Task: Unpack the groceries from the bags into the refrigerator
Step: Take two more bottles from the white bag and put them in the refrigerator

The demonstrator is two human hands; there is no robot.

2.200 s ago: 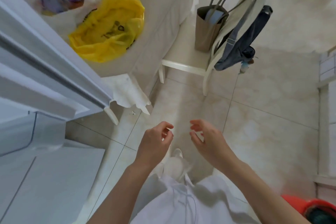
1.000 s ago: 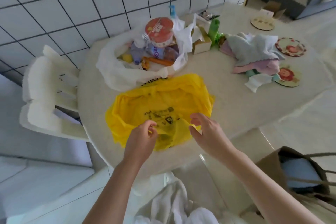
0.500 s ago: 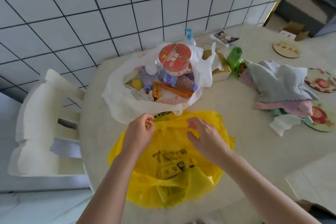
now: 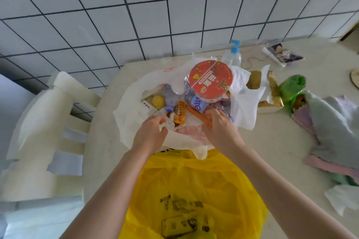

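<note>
mid-frame, left hand [image 4: 150, 134] pinched white bag [image 4: 128, 122] rim; right hand [image 4: 219, 124] fingers closing on carrot [image 4: 194, 113]. noodle cup [image 4: 210, 80] perched atop; tugging could topple it onto worktop [image 4: 272, 141].

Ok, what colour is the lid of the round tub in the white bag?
Red lid, head view.

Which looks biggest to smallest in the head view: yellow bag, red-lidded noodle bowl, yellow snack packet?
1. yellow bag, though it lies nearest the camera, which inflates it.
2. red-lidded noodle bowl.
3. yellow snack packet.
</note>
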